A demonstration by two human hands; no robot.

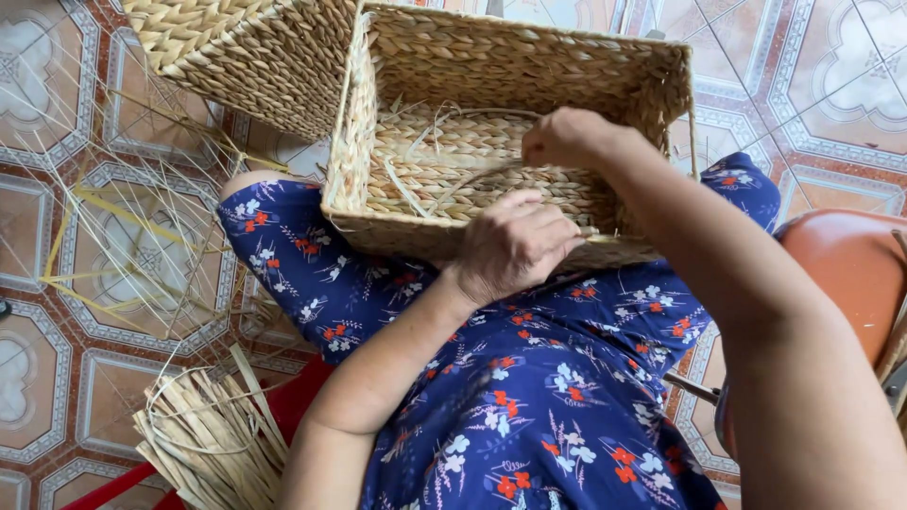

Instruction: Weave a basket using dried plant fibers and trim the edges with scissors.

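Rectangular woven straw-coloured basket [510, 142] — one, held on the lap over a blue floral garment [529, 397], open side turned toward the person, long axis left to right. Left hand [515, 244] is closed over the near rim. Right hand [565, 137], just beyond, is pinched shut on a thin pale fibre strand [472, 175] inside. Second woven basket [255, 57] — one, on the tiled floor [57, 312]. Loose straw bundle [213, 439] — one.

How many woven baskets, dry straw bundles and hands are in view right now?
Woven baskets: 2, the one on the lap and the one behind it
Dry straw bundles: 1
Hands: 2, left hand, right hand
Total: 5
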